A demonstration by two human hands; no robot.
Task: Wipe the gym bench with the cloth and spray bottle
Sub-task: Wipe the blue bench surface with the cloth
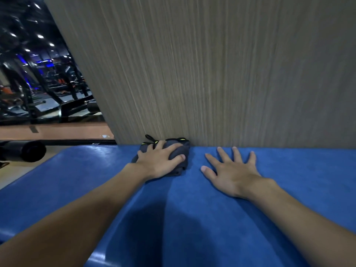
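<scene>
At the far edge of the blue gym bench (289, 189), right where it meets the wall, lies a dark grey cloth (184, 151). It is all bunched up, and it has small yellow-green bits and a thin black loop at its top. The left hand (158, 162) sits on top of the cloth. Its fingers bend over the cloth and its thumb squeezes it from the side, so the hand has a firm hold of it and pushes it down on the bench. The right hand (231, 170) lies flat on the bench just beside the cloth, not touching it. Its fingers are straight and spread wide apart, with nothing in them. Both arms are bare and reach out long over the blue pad. Behind the bench stands a brown wall panel (212, 74) with wood lines running up and down. To the left is a mirror (38, 74) that shows dark gym machines and little bright lights. A black round pad (25, 151) sticks out low on the left, near the bench.
</scene>
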